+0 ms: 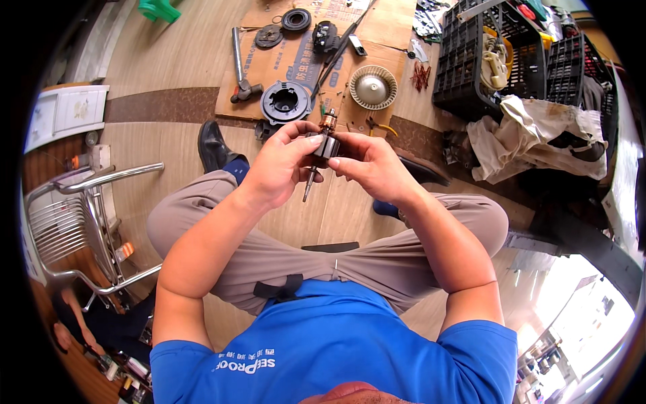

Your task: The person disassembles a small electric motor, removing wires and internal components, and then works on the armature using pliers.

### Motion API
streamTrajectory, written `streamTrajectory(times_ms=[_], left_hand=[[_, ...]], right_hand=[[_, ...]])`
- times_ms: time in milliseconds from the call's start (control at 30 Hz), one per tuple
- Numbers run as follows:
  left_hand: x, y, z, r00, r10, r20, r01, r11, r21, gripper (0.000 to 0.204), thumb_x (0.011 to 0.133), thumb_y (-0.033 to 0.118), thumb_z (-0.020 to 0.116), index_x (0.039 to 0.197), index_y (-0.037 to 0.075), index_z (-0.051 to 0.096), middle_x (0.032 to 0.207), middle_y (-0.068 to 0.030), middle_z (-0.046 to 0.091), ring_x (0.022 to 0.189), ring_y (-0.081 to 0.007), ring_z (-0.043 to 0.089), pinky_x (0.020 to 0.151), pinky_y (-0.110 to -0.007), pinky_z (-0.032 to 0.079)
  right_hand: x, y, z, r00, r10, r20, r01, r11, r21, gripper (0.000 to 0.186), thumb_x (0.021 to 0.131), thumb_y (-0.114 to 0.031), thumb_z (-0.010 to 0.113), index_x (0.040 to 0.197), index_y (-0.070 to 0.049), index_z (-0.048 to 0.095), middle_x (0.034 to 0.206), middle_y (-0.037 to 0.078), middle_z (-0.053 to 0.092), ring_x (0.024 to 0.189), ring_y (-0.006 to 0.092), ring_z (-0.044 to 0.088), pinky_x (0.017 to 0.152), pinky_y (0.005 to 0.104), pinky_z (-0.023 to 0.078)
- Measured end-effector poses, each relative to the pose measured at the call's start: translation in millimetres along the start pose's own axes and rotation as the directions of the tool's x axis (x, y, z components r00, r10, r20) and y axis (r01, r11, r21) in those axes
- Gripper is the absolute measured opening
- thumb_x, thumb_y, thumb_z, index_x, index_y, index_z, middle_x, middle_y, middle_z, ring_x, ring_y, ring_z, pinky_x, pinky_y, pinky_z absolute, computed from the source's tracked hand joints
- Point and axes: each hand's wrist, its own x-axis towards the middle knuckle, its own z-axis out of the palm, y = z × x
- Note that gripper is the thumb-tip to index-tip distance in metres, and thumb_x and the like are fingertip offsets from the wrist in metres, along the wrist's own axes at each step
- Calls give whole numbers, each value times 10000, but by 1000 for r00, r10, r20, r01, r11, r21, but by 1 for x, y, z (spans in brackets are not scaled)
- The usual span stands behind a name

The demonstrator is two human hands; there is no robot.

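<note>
Between my two hands I hold a motor armature (327, 146) with a dark metal core, copper-coloured windings at its far end and a thin shaft pointing back toward me. My left hand (281, 161) is closed round its left side, thumb on the core. On the other side my right hand (370, 161) grips the core between thumb and fingers. Just beyond them, a black round motor housing (285, 101) lies on a flattened cardboard sheet (286, 64). To its right sits a white finned blower wheel (373, 87).
A hammer (239, 67), a black ring (296, 19), a dark disc (269, 36) and yellow-handled pliers (382, 126) lie ahead. Black crates (484, 60) and a dirty cloth (538, 138) stand at right. A metal-framed chair (81, 222) is at left, with another person's arm (79, 323) below it.
</note>
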Motion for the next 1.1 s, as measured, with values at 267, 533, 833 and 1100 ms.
streamTrajectory(times_ms=[267,533,833,1100], left_hand=[[-1,-2,-6,996,-1,86,5,999,-50,200,989,171,519,1180,109,510,1071,-53,627,898,-166,647,691,-340,555],[3,-5,-8,979,64,196,-39,991,-129,197,999,152,516,1187,99,490,1082,-67,623,959,-180,649,749,-377,576],[-1,0,-7,959,117,258,-15,930,-366,322,1024,265,368,1267,83,475,1183,-185,631,978,-307,665,787,-446,578],[1,3,-11,930,115,350,81,863,-498,418,1015,348,346,1278,76,524,1158,-279,601,895,-399,667,698,-426,599]], right_hand=[[0,10,2,996,-87,-19,86,995,-45,371,891,-101,657,1232,32,603,923,5,660,808,47,557,721,236,493],[-4,7,4,980,-186,-68,182,982,-60,388,881,-107,671,1234,39,598,904,32,671,798,65,593,724,241,509],[-13,-9,0,989,-141,-46,136,986,-93,443,918,-62,666,1313,61,507,1122,68,641,1017,101,597,905,274,500],[-15,-4,6,960,-265,-95,261,964,-53,424,879,-193,722,1218,35,608,854,21,653,757,67,561,705,244,489]])
